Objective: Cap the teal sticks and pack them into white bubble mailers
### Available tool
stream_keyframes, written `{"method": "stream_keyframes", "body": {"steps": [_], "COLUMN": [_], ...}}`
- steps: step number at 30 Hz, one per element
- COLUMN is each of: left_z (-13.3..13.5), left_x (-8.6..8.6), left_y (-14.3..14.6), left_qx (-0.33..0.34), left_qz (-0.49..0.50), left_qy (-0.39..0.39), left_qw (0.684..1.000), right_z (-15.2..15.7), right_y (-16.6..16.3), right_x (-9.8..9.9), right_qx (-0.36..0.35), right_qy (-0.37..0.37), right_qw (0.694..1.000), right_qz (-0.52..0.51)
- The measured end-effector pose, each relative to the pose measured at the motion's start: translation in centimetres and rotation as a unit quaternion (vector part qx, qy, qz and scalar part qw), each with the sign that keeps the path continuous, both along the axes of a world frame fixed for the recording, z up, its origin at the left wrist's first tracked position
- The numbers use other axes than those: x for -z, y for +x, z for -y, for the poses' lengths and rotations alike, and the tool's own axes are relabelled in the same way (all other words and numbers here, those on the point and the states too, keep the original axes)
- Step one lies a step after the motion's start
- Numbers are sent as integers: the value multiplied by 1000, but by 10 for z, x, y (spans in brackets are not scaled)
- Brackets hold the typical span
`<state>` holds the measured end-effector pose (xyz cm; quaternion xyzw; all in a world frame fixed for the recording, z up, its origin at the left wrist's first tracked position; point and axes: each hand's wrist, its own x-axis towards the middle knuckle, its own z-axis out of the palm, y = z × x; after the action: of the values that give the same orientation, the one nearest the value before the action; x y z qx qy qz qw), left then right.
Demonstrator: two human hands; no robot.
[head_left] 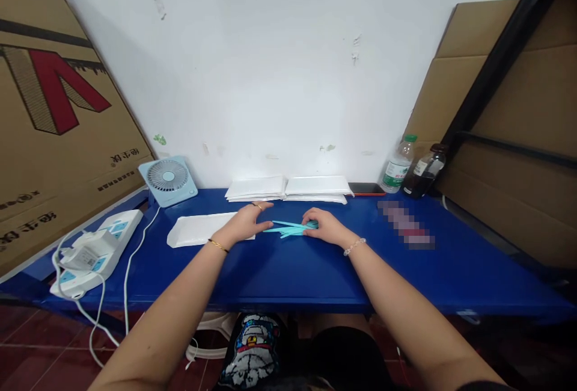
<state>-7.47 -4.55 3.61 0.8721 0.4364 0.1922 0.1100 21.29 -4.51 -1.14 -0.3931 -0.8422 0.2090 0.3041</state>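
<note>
Paper (pixel 291 229), pale teal, lying flat on the blue bench (pixel 288 270) between both hands, already folded into a narrow, pointed shape with several layers showing. Pressing its left tip under the left hand (pixel 246 222), fingers stretched out flat and gripping nothing. Covering its right end with the right hand (pixel 322 227), fingers curled down; pinching or merely pressing, impossible to tell. Judging by the creases, seemingly midway: several folds made, final shape unclear. Lying just left, white sheets (pixel 198 230); against the wall, more white stacks (pixel 318 186).
</note>
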Motion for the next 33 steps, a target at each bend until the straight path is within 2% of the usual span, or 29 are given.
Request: {"method": "stream_keyframes", "body": {"steps": [2,4,7,11,13,17,21,23,27,33], "left_z": [1,-2,-13,-31,-40,-55,-64,-66,-64,-59], "left_x": [9,20,31,32,31,32,39,42,44,42], "left_y": [26,47,64,63,61,57,53,52,51,51], "left_qx": [33,37,35,49,35,-10,-63,-78,-58,-69], "left_qz": [-6,-22,-30,4,23,33,-1,-12,-4,5], "left_qy": [-5,-12,-32,-76,-85,-54,-16,-6,4,1], "left_qw": [999,999,998,996,995,998,998,997,998,998], "right_z": [-1,-1,-2,-7,-14,-37,-57,-61,-60,-54], "right_y": [-1,-1,0,4,7,16,27,32,45,61], "right_x": [1,2,1,-2,-3,-1,10,14,15,12], "right_qx": [10,22,29,41,62,79,91,120,191,143], "right_qy": [0,-1,-4,-11,-27,-93,-134,-111,-15,-44], "right_qw": [1000,1000,999,999,997,992,985,985,981,988], "right_qz": [-11,-20,-22,-19,-26,-44,-62,-53,-12,30]}}
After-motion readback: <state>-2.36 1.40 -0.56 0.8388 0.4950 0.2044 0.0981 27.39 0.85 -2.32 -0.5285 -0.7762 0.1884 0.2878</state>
